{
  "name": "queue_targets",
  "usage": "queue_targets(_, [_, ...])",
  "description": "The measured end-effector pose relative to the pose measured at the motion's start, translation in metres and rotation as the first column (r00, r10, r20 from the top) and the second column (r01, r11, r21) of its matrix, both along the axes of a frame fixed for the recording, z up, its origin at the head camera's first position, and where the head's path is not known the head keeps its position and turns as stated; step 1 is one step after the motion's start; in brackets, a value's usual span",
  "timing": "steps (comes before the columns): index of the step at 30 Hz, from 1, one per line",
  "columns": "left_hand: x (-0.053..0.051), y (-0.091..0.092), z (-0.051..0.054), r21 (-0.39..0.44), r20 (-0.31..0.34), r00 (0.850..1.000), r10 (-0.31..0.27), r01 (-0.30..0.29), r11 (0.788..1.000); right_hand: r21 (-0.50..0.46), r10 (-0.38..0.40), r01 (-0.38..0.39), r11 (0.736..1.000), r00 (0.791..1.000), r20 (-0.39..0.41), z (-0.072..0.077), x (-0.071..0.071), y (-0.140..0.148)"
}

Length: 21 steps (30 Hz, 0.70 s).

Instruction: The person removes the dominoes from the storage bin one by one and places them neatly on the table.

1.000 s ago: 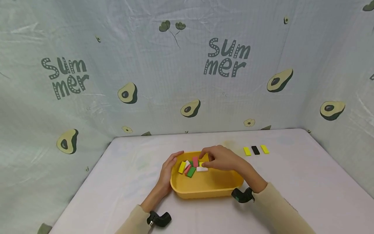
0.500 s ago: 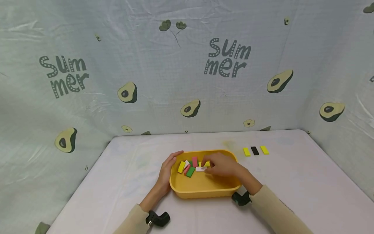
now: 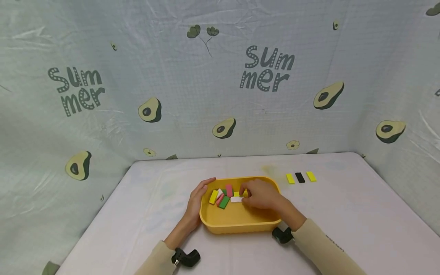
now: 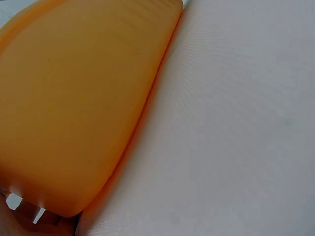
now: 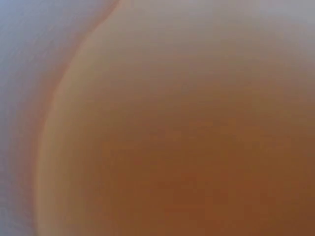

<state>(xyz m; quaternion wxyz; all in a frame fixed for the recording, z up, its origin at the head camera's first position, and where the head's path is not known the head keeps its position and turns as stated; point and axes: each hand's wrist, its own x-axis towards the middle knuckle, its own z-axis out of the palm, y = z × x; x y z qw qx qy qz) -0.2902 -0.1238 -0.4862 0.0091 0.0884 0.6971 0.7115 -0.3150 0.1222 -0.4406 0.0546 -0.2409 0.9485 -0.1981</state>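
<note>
A yellow plastic tray (image 3: pixel 240 228) stands on the table. My left hand (image 3: pixel 194 204) rests along the tray's left side, its fingers extended toward the far corner; in the left wrist view a few fingers (image 4: pixel 29 221) touch the outer wall. My right hand (image 3: pixel 260 194) reaches inside the tray with bent fingers, over the right end of the small blocks. A white block (image 3: pixel 236 199) and a yellow block (image 3: pixel 236 194) lie by its fingertips. Whether it pinches one is hidden. Left of these are a pink block (image 3: pixel 229 190), a green block (image 3: pixel 224 202) and another yellow block (image 3: pixel 213 196).
On the table beyond the tray's right side lie a yellow block (image 3: pixel 290 178), a black block (image 3: pixel 300 177) and a second yellow block (image 3: pixel 311 176) in a row. A patterned curtain (image 3: pixel 185 76) hangs behind. The right wrist view is blurred, filled by the tray wall (image 5: pixel 172 147).
My right hand has lowered into the tray and moved slightly nearer, its fingers bending more over the blocks. A yellow block beside it became more visible. My left hand has stayed at the tray's side.
</note>
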Motion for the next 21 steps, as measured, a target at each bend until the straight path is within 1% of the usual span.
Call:
queue_targets(3, [0.0017, 0.0002, 0.0, 0.002, -0.008, 1.0, -0.005, 0.005, 1.0, 0.021, 0.01, -0.009, 1.0, 1.0, -0.023, 0.0012, 0.0021, -0.0006])
queue_targets(7, [0.003, 0.0002, 0.0002, 0.003, -0.012, 1.0, -0.012, 0.012, 1.0, 0.019, 0.041, -0.04, 0.999, 0.999, -0.017, 0.0015, 0.0034, -0.0006])
queue_targets(15, [0.0015, 0.0005, 0.0018, 0.011, 0.015, 1.0, -0.009, 0.009, 1.0, -0.029, 0.101, -0.101, 0.995, 0.994, 0.027, -0.0003, 0.0027, 0.0019])
queue_targets(21, [0.0017, 0.0001, 0.002, 0.018, 0.019, 1.0, -0.007, 0.006, 1.0, -0.063, 0.167, -0.163, 0.985, 0.984, 0.064, -0.0015, 0.003, 0.0017])
